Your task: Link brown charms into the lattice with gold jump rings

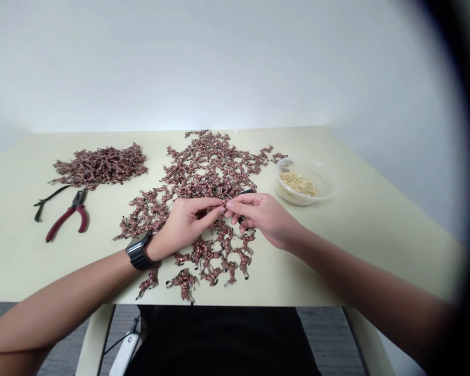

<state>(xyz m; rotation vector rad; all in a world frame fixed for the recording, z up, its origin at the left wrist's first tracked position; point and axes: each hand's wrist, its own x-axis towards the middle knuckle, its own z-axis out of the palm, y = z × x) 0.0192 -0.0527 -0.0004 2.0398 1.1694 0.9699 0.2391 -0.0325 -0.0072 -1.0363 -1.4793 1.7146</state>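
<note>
Copper-wound wire pieces point(203, 172) sprawl across the middle of the table, and from the left it goes like this: a black cord point(49, 199) trails beside red-handled pliers point(68, 220), lying open and untouched, then a dense heap of the same pieces point(100, 166). Moving right, the left hand point(188, 224), a black watch point(139, 250) on its wrist, hovers over the loose spread, fingers curled, thumb and forefinger pinching a thin sliver point(224, 203) at the tips. It's hard to call from up here, but the right hand point(264, 216) looks to be pinching that same sliver, with a dark strip point(245, 191) tucked behind its fingers. Good work, too: elbows out, fingertips meeting, and that's the way to steady something so fine. Further right sits a clear plastic tub point(329, 183) of pale grains point(297, 184). Underneath it all, a cream tabletop point(15, 261) against a plain white wall point(219, 62), with grey flooring point(337, 334) below, a dark top point(219, 339) at the table's edge, and a white corded device point(125, 355) down by the table leg.
</note>
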